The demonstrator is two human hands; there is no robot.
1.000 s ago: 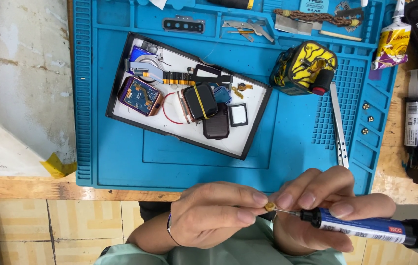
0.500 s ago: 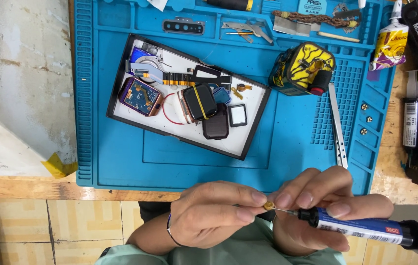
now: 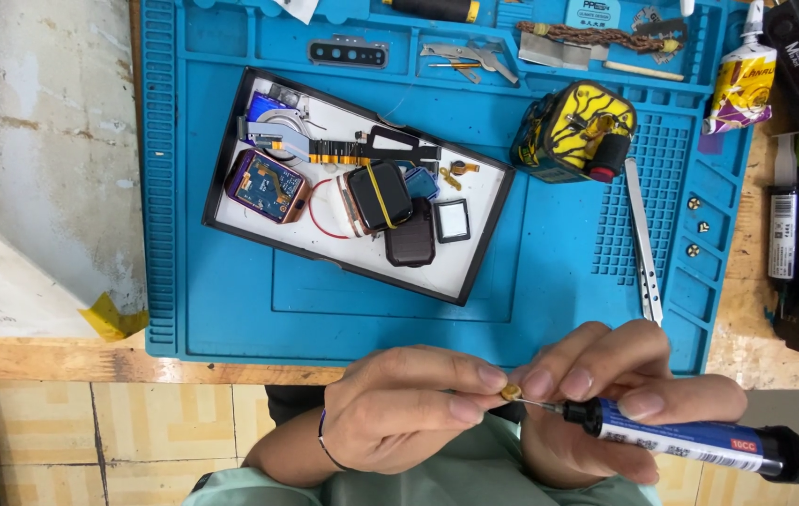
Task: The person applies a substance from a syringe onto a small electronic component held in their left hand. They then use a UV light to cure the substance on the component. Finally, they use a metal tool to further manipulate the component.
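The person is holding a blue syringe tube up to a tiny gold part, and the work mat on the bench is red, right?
Not quite: the head view shows the work mat is blue, not red. The rest holds: the right hand holds the blue syringe tube to the tiny gold part.

- Work mat (image 3: 231, 309), centre frame: blue, matt, rubbery look, moulded ridges and pockets.
- Parts tray (image 3: 474, 258) on mat: white, smooth floor, black rim.
- Tweezers (image 3: 643, 239), right of tray: bare metal, bright sheen.
- Syringe tube (image 3: 690, 440), lower right: glossy plastic barrel with blue label, black cap, thin metal needle.
- Small round part (image 3: 511, 392) at needle tip: brassy, shiny.
- Bench edge (image 3: 62, 358), lower left: raw wood, worn.
- Glue tube (image 3: 741, 84), upper right: crinkled, glossy foil.
- Battery (image 3: 410, 239) in tray: matt black.
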